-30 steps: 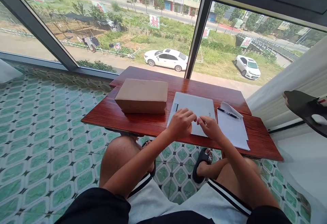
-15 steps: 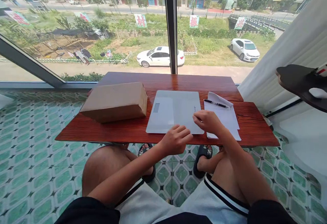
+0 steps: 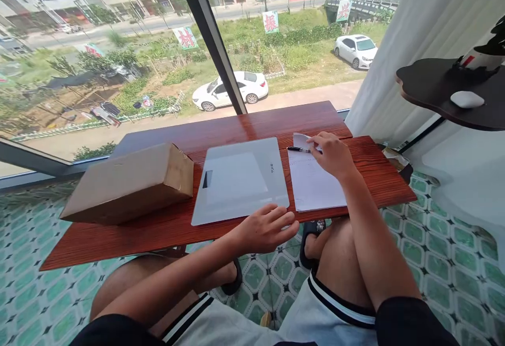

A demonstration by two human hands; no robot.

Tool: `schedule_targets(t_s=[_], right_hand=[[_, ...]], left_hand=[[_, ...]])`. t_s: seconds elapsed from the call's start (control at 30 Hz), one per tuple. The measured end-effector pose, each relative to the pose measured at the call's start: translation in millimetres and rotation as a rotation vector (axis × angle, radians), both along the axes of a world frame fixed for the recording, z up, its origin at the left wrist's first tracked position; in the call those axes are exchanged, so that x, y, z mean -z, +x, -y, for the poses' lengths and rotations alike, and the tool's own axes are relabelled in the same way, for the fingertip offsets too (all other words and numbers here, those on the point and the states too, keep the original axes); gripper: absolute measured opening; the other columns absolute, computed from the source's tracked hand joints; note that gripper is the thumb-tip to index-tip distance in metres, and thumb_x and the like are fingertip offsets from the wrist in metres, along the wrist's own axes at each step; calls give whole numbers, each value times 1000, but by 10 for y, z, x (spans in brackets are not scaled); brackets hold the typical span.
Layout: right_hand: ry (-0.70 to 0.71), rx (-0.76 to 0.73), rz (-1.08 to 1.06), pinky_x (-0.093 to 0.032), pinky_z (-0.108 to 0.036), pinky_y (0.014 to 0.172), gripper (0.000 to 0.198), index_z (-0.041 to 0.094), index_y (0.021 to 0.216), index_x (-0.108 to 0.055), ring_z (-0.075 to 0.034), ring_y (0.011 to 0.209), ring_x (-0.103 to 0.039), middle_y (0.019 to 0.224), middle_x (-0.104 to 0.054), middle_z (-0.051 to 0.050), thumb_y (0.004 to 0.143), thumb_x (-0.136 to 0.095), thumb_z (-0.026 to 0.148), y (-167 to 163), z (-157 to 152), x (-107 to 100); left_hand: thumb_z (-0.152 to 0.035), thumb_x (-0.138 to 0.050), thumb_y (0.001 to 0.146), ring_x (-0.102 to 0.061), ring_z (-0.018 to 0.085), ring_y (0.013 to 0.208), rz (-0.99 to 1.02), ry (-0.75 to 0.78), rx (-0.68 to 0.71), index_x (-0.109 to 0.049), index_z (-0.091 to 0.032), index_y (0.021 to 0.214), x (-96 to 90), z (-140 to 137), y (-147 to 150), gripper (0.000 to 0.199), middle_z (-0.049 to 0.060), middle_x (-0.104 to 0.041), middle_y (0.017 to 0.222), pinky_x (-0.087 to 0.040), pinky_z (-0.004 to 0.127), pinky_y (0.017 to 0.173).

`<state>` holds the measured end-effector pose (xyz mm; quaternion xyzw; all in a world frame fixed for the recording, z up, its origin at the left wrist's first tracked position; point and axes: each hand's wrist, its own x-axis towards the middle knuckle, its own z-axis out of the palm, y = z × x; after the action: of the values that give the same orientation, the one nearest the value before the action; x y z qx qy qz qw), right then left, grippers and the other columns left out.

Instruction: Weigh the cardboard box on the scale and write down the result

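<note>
My right hand (image 3: 333,154) is over the top of a white paper pad (image 3: 317,185), with its fingers bent and a little apart at a black pen (image 3: 296,149). The pen lies flat across the sheet, and part of it is hidden by the fingers. Loosely spread, my left hand (image 3: 270,229) hovers at the table's front edge with nothing in it. Just beyond that hand lies a flat, pale glass scale (image 3: 240,177) with a small dark display on its left side.
A closed brown cardboard box (image 3: 130,183) sits on the left of the red-brown wooden table (image 3: 382,172). At the right, a dark wavy-edged shelf (image 3: 430,85) holds a white mouse-shaped object (image 3: 467,100) and a pot. A window frame and white curtain (image 3: 379,57) stand behind.
My view has turned to the right and tilted. My right hand has left the scale's front corner for the pen on the paper, and its fingers have opened. My left hand's fingers have loosened.
</note>
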<state>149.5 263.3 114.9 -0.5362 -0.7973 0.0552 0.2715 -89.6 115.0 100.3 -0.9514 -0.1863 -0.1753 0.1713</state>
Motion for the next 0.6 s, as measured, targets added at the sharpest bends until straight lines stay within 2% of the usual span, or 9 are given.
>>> schedule_targets(t_s=[0.1,0.23,0.33,0.47,0.6], right_hand=[[-72,11,39,-43,-36,83,22,18,115,-70,-26,114,-55,113,-66,-9,95,-62,20,36,-107,134],[-122,-24,96,-45,-39,92,23,20,116,-70,-27,119,-55,121,-67,-9,94,-63,18,-32,-183,261],[-149,-13,123,-46,-38,91,26,21,118,-69,-28,118,-57,122,-67,-11,94,-62,17,-81,-197,280],[-211,28,166,-45,-35,84,21,20,112,-71,-27,106,-63,111,-69,-12,93,-62,16,-100,-206,283],[-163,54,165,-43,-32,80,21,18,107,-71,-25,98,-62,100,-69,-12,92,-59,9,-106,-229,346]], left_hand=[[-21,-54,91,-58,17,97,-77,60,98,-60,-18,113,-30,-133,218,23,5,-67,109,-46,32,85],[-26,-53,93,-58,21,110,-147,114,165,-57,-19,126,48,-264,534,34,11,-64,127,-46,37,94],[-26,-52,93,-56,25,121,-177,133,178,-54,-19,132,138,-313,695,40,13,-59,137,-44,40,102],[-27,-51,91,-56,28,123,-209,108,167,-51,-17,135,239,-331,773,45,17,-57,140,-44,44,105],[-26,-50,91,-58,28,120,-196,108,173,-52,-16,133,318,-317,787,44,17,-60,136,-44,44,104]])
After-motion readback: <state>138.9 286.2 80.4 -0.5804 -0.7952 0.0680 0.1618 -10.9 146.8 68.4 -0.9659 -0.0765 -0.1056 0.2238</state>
